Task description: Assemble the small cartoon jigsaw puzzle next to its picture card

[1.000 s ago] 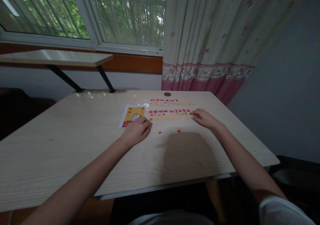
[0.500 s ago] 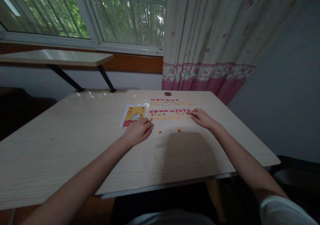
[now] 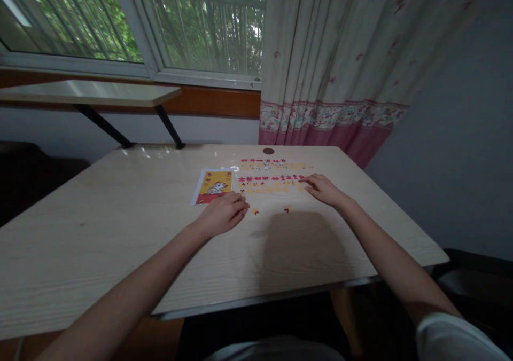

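Observation:
Small jigsaw puzzle pieces (image 3: 260,191) lie in rows on the wooden table, red or pink ones in some rows and yellow ones in others. My left hand (image 3: 225,212) is at the left of the lower rows, its bent fingers pressed together; whatever is under the fingertips is hidden. Just right of those fingers is a loose yellow and red puzzle piece (image 3: 255,211), and another loose piece (image 3: 287,210) lies farther right. My right hand (image 3: 323,190) rests at the right end of the rows, index finger stretched toward the end pieces, thumb apart. A picture card (image 3: 212,183) with a white animal lies beyond my left hand.
The table's (image 3: 120,254) front edge runs close to my body. A raised shelf (image 3: 88,91) on black legs stands at the back left. A dark round disc (image 3: 268,151) sits at the back edge, near the curtain (image 3: 320,83) and below the window (image 3: 204,24).
My left hand has shifted slightly right and toward me, nearer the loose puzzle piece, showing more of the picture card. My right hand has stayed nearly still.

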The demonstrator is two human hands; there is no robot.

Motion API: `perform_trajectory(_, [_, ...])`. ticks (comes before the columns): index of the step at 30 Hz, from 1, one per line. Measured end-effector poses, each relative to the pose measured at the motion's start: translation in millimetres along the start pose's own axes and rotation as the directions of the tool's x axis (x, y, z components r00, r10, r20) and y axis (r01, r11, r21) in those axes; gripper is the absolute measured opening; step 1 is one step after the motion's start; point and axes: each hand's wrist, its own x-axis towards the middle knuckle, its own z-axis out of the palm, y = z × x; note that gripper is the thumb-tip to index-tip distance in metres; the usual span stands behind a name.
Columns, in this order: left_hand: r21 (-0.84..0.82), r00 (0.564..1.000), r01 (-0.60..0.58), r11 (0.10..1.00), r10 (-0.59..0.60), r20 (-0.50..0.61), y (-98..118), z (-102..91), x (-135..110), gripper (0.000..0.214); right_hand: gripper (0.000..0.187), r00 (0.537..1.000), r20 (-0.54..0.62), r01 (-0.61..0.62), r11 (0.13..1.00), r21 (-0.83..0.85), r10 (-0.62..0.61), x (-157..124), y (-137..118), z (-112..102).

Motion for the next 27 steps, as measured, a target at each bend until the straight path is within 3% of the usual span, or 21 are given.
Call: perform_trajectory(27, [0.009, 1.000, -0.028, 1.000, 0.028, 0.008, -0.3, 1.6, -0.3, 0.027, 0.036, 1.000, 0.006, 0.023, 0.999, -0.025, -0.023, -0.3, 1.0, -0.5])
